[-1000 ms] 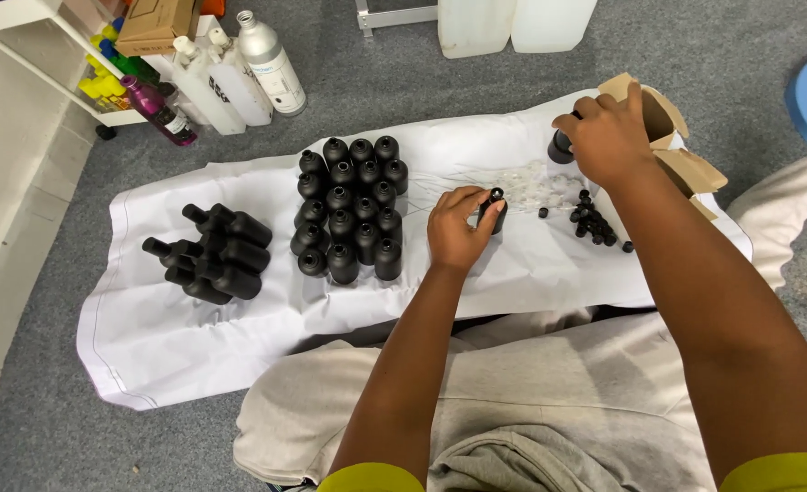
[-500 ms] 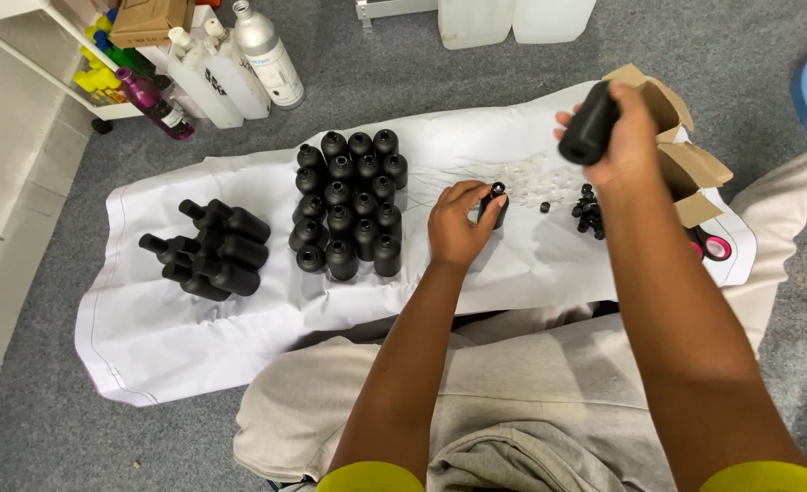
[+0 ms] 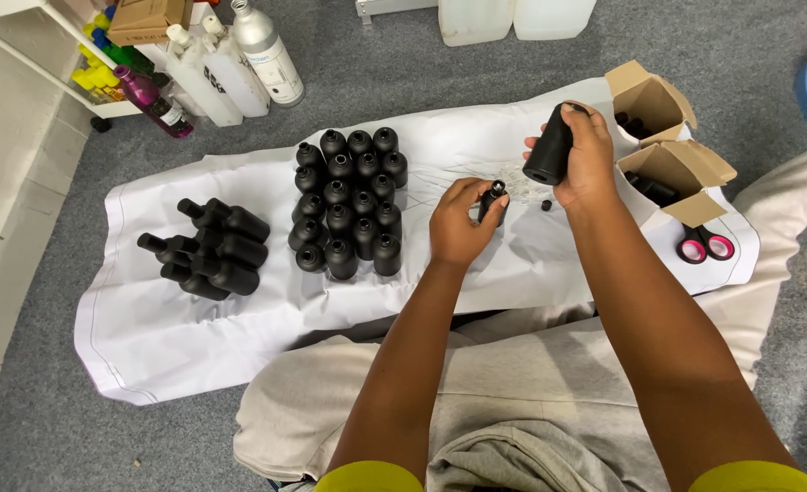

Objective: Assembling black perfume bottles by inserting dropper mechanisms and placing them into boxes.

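While the left hand stays mid-frame pinching a small black cap, the right hand has lifted off the cardboard boxes at upper right, now clamped on a black bottle above the white sheet, so capping looks imminent.

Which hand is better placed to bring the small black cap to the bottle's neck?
Left. The left hand already pinches the small black cap, close below the matte black plastic bottle, which the right hand grips and would probably only steady.
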